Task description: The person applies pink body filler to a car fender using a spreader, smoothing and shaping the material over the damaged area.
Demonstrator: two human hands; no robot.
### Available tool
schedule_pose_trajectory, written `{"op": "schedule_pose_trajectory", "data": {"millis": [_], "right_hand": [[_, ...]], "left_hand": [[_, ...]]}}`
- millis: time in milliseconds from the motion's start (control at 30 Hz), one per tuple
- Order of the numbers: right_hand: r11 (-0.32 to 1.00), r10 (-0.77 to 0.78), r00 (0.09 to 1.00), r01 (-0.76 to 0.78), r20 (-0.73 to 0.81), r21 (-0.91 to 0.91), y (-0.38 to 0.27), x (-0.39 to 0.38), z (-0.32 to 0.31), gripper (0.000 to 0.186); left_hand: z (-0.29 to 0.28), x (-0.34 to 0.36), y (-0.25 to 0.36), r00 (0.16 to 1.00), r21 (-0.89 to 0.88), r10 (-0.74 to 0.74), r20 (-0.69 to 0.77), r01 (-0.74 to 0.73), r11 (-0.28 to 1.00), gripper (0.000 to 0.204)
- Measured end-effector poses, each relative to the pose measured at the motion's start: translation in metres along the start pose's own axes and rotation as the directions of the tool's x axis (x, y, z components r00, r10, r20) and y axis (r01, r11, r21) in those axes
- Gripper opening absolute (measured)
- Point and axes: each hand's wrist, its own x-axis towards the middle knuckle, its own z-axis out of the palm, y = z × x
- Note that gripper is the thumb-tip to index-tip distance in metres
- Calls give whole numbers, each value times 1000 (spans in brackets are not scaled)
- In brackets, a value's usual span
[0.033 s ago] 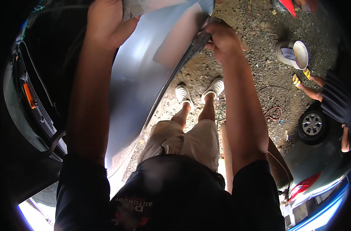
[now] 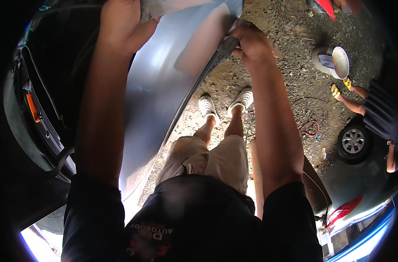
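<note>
I hold a large silver-blue car body panel (image 2: 164, 87) in front of me with both hands. My left hand (image 2: 122, 26) grips its upper edge at the top left, beside a paler sheet at the frame's top. My right hand (image 2: 251, 46) is closed around the panel's dark right edge. The panel runs down to the lower left, past my legs and white shoes (image 2: 207, 109).
A dark car front with an orange lamp (image 2: 32, 107) is close on the left. On the gravel at the right are a metal bucket (image 2: 334, 61), a red cable (image 2: 310, 127), a wheel (image 2: 352, 140) and a crouching person (image 2: 378, 109). A blue car's tail (image 2: 347, 209) sits lower right.
</note>
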Motion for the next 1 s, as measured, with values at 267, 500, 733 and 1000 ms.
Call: {"op": "schedule_pose_trajectory", "data": {"millis": [267, 500, 733, 1000], "right_hand": [[1000, -28, 999, 28, -30, -10, 12, -23, 18, 40], [992, -121, 991, 122, -51, 8, 24, -45, 32, 47], [987, -158, 983, 158, -97, -14, 22, -94, 46, 56], [943, -271, 959, 248, -83, -220, 35, -162, 4, 62]], "left_hand": [[-1, -1, 1, 998, -96, -61, -21, 59, 994, 43], [5, -1, 1, 997, -59, -69, -33, 67, 996, 42], [2, 4, -5, 999, 10, -9, 33, 9, 1000, 45], [-2, -8, 8, 960, 155, -3, -280, 48, 987, 45]]}}
